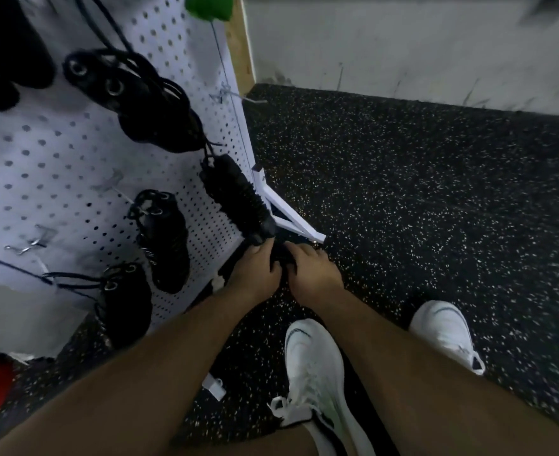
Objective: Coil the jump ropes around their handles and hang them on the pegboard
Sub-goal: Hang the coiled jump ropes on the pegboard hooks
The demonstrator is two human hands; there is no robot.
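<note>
Jump rope (235, 199), coiled black round its handles, slants up from your hands against the lower right corner of the pegboard (57, 166). Your left hand (255, 269) grips its lower end, fingers curled. Your right hand (312, 269) curls on the dark rope just beside it. Other coiled ropes (163, 238) hang on the board. Your white shoes (314, 363) stand on the speckled floor (403, 192).

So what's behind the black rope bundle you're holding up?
The right edge of the white pegboard and its white stand leg, with speckled floor beyond. The coiled rope covers the board right behind it, so that patch can't be seen.
</note>
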